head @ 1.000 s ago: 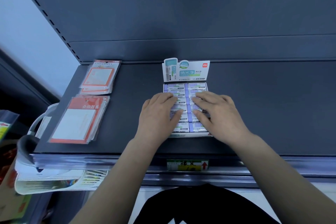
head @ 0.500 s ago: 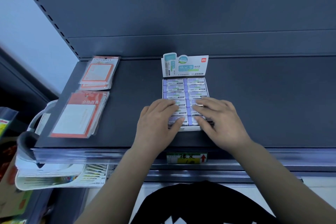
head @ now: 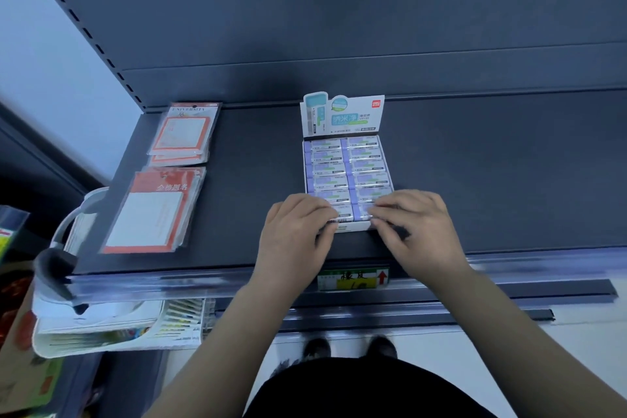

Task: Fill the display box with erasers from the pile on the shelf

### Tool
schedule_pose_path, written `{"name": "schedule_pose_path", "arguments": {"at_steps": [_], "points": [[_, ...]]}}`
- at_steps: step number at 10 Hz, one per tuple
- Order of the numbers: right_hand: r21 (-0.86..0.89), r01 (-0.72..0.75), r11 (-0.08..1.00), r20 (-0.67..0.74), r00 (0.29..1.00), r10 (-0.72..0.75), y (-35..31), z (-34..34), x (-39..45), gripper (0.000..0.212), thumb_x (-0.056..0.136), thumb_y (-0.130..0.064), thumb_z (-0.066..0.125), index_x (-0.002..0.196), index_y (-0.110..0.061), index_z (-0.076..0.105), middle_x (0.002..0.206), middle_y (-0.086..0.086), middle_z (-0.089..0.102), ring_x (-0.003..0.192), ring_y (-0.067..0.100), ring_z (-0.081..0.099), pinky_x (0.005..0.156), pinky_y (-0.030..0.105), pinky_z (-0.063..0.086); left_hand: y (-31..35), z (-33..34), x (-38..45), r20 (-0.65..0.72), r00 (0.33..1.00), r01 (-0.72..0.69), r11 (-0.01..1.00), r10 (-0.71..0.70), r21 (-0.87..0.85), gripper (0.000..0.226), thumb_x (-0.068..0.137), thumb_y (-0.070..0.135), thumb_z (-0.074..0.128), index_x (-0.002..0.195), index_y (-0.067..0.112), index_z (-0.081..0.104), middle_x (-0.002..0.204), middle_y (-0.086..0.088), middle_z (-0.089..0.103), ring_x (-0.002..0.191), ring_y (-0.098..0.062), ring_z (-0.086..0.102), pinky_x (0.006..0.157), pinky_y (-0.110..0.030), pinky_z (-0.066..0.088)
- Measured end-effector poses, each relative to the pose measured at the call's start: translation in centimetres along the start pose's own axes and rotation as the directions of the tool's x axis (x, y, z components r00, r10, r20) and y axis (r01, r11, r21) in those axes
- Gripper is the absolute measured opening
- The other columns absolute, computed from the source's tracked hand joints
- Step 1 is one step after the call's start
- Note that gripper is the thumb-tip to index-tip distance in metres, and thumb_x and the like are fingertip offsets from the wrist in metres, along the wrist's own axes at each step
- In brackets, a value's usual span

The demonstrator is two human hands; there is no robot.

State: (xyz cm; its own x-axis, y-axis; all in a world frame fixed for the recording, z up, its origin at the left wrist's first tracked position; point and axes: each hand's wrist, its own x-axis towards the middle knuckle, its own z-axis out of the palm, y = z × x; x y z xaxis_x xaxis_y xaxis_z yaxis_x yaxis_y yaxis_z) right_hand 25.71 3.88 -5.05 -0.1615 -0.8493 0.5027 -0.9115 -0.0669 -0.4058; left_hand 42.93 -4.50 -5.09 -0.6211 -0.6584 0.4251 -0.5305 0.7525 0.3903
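I see left hand (head: 294,231) and right hand (head: 419,231) palm-down at near end of display box (head: 353,226), fingers bent, tips pressing nearest erasers (head: 349,176); grip unclear. Box mid-shelf (head: 509,180), packed.

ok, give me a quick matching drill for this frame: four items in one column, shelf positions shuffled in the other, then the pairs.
Items
1. white cardboard display box of purple-wrapped erasers
2. orange-bordered packet marked UNIVERSITY
3. larger red-topped plastic-sleeved packet
4. green and yellow shelf-edge label

Positions
A. left side, near the back
B. on the front rail
C. middle of the shelf
D. left side, near the front

Pairs: 1-C, 2-A, 3-D, 4-B
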Motion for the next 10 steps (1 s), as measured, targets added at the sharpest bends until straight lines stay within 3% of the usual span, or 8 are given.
{"name": "schedule_pose_path", "arguments": {"at_steps": [2, 4, 5, 6, 8, 10], "points": [[-0.056, -0.023, 0.998, -0.033, 0.999, 0.021, -0.7, 0.4, -0.3, 0.020, 0.081, -0.023, 0.055, 0.086, -0.016, 0.073, 0.089, -0.002, 0.072, 0.092, 0.008, 0.053, 0.085, 0.028, 0.035, -0.5, -0.3, 0.4, 0.037, 0.999, -0.039, 0.999, 0.040, -0.019, 0.025, 0.083, 0.030, 0.046, 0.086, 0.020, 0.069, 0.090, 0.008, 0.068, 0.092, -0.006, 0.045, 0.078, -0.020, 0.027], [-0.088, -0.066, 0.994, -0.034, 0.997, 0.063, -1.2, 0.4, -0.4, 0.019, 0.080, -0.023, 0.057, 0.088, -0.017, 0.073, 0.091, -0.003, 0.072, 0.093, 0.007, 0.054, 0.085, 0.026, 0.035, -0.3, -0.7, 0.7, 0.052, 0.997, -0.061, 0.998, 0.061, 0.001, 0.012, 0.079, 0.023, 0.057, 0.083, 0.021, 0.068, 0.087, 0.009, 0.067, 0.089, -0.006, 0.047, 0.076, -0.020, 0.026], [-0.113, -0.078, 0.991, 0.008, 0.997, 0.080, -1.6, 0.0, -0.3, 0.017, 0.075, -0.019, 0.062, 0.089, -0.016, 0.072, 0.091, -0.002, 0.072, 0.093, 0.009, 0.055, 0.083, 0.025, 0.038, -0.1, -0.9, 0.7, 0.087, 0.994, -0.063, 0.997, 0.059, 0.050, 0.011, 0.074, 0.017, 0.068, 0.084, 0.020, 0.068, 0.089, 0.007, 0.067, 0.085, -0.014, 0.059, 0.078, -0.022, 0.033], [-0.140, -0.071, 0.988, 0.093, 0.992, 0.084, -1.8, -0.6, -0.1, 0.018, 0.075, -0.014, 0.065, 0.093, -0.014, 0.070, 0.093, 0.000, 0.070, 0.093, 0.021, 0.063, 0.080, 0.032, 0.041, 0.6, -1.4, 0.7, 0.128, 0.991, -0.058, 0.994, 0.046, 0.097, 0.014, 0.077, 0.017, 0.067, 0.090, 0.016, 0.068, 0.094, 0.003, 0.068, 0.088, -0.022, 0.063, 0.077, -0.033, 0.044], [-0.176, -0.050, 0.983, 0.317, 0.942, 0.105, -2.5, -2.2, 0.3, 0.029, 0.088, -0.019, 0.054, 0.116, -0.014, 0.059, 0.119, 0.001, 0.061, 0.115, 0.023, 0.052, 0.094, 0.035, 0.036, 2.4, -2.1, 0.6, 0.230, 0.971, 0.024, 0.984, -0.065, 0.175, 0.028, 0.090, 0.023, 0.050, 0.116, 0.017, 0.058, 0.122, 0.004, 0.058, 0.114, -0.019, 0.050, 0.094, -0.031, 0.032], [-0.238, -0.017, 0.971, 0.349, 0.932, 0.102, -3.1, -5.2, 0.5, 0.039, 0.089, -0.024, 0.048, 0.127, -0.016, 0.050, 0.130, 0.002, 0.054, 0.121, 0.023, 0.046, 0.098, 0.033, 0.035, 5.2, -3.5, 0.8, 0.258, 0.956, 0.050, 0.945, -0.139, 0.324, 0.034, 0.088, 0.027, 0.049, 0.121, 0.016, 0.052, 0.127, 0.000, 0.054, 0.117, -0.022, 0.046, 0.096, -0.033, 0.031]]}}
